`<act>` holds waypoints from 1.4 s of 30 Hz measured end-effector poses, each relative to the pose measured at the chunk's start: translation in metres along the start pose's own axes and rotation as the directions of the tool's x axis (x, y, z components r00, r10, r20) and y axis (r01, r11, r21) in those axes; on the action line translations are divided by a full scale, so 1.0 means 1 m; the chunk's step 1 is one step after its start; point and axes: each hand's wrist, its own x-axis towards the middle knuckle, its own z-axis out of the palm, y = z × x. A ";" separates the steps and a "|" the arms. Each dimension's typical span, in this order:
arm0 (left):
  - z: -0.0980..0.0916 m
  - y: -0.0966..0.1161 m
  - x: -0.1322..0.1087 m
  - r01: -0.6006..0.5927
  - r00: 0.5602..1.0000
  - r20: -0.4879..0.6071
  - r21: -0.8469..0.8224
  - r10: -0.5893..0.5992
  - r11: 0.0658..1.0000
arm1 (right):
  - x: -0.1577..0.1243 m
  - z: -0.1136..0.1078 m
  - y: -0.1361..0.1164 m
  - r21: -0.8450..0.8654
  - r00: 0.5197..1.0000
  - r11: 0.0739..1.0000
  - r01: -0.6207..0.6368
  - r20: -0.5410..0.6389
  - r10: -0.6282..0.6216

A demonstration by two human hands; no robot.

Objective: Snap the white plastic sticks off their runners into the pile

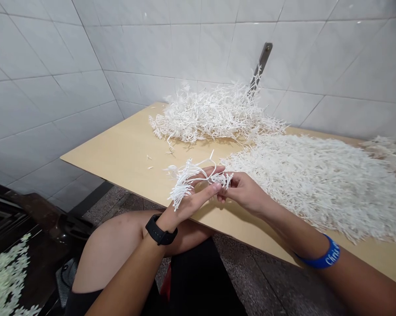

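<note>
My left hand, with a black band on the wrist, is closed on a white branched plastic sprig; its stems fan out over the back of the hand. My right hand meets it at the fingertips, pinching the sprig's right end. Both hands are above the front edge of the tan board. Behind them lies a heap of white branched sprigs. To the right spreads a wide pile of small white pieces.
A grey metal bracket stands against the tiled wall behind the heap. A few loose bits lie on the board. At lower left are pale green-white flowers and a dark piece of furniture. My legs are under the board's front edge.
</note>
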 end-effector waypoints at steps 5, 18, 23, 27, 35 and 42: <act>0.000 0.004 0.001 -0.073 0.997 -0.031 0.059 0.075 0.996 | -0.002 -0.001 -0.001 -0.083 0.999 0.996 -0.032 0.021 0.034; 0.019 -0.016 0.009 0.139 0.941 -0.248 -0.333 -0.229 0.932 | -0.007 0.003 -0.002 -0.384 0.942 0.860 0.335 0.103 -0.321; -0.008 -0.008 0.018 0.059 0.808 -0.486 -0.497 -0.334 0.866 | -0.011 0.000 -0.001 -0.296 0.927 0.880 0.372 0.170 -0.335; -0.020 -0.002 0.020 -0.020 0.863 -0.492 -0.258 -0.113 0.966 | -0.005 -0.008 0.002 -0.300 0.961 0.913 0.275 0.057 -0.271; -0.007 -0.008 0.015 0.108 0.935 -0.335 -0.040 -0.115 0.993 | 0.000 -0.014 0.001 -0.373 0.973 0.915 0.152 -0.107 -0.205; -0.009 -0.019 0.015 0.127 0.911 -0.371 -0.156 -0.177 0.980 | 0.005 -0.038 0.012 -0.774 0.871 0.604 0.191 -0.150 -0.468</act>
